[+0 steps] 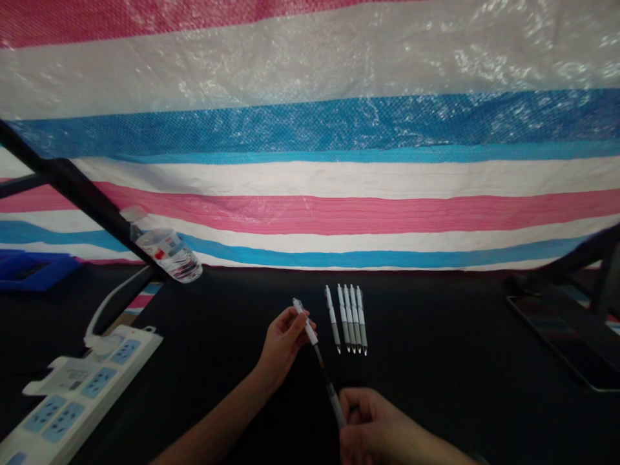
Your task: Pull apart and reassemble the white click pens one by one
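Observation:
My left hand (287, 339) pinches the white upper barrel (306, 324) of a click pen, its clip end pointing up and away. Lower down, my right hand (365, 423) has its fingers closed on the pen's grey grip section (335, 403). The two halves are apart, and a dark, thin refill (320, 363) shows in the gap between them. Beyond my hands, several white pens with grey grips (352, 316) lie side by side on the black table, tips toward me. One pen (332, 318) sits slightly left of that row.
A white power strip (92, 387) with a plug and cable lies at the left. Behind it are a clear plastic bottle (172, 253) and a blue tray (36, 270). At the right rests a dark phone-like slab (566, 342). Black frame bars and a striped sheet (310, 213) bound the table.

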`<state>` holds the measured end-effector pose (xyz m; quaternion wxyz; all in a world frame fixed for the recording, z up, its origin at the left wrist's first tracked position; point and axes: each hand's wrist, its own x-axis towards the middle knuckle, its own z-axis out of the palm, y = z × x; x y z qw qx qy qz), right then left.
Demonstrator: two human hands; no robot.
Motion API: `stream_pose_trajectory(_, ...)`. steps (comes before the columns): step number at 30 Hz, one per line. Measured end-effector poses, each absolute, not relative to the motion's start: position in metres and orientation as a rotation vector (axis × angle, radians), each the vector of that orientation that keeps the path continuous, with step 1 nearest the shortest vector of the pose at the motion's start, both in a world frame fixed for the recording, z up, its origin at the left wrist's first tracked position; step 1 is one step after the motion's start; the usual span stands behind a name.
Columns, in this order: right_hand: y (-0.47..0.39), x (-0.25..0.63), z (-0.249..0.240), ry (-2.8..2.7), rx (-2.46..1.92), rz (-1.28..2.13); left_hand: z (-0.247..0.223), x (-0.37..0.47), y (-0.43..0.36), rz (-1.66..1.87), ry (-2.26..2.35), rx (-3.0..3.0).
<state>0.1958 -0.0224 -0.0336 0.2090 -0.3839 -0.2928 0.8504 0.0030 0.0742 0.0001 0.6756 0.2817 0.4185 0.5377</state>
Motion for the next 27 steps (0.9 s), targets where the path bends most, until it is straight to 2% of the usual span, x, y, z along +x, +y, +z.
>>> stream_pose_trajectory(9,-0.018,0.196,-0.025,-0.697,-0.995,2.391,0.001,0.016,0.048,0.993,0.877,0.839)
stream_pose_trajectory(27,-0.018,0.195,-0.028,-0.604,-0.877,2.343,-0.001,0.013,0.052,1.044,0.860,0.779)
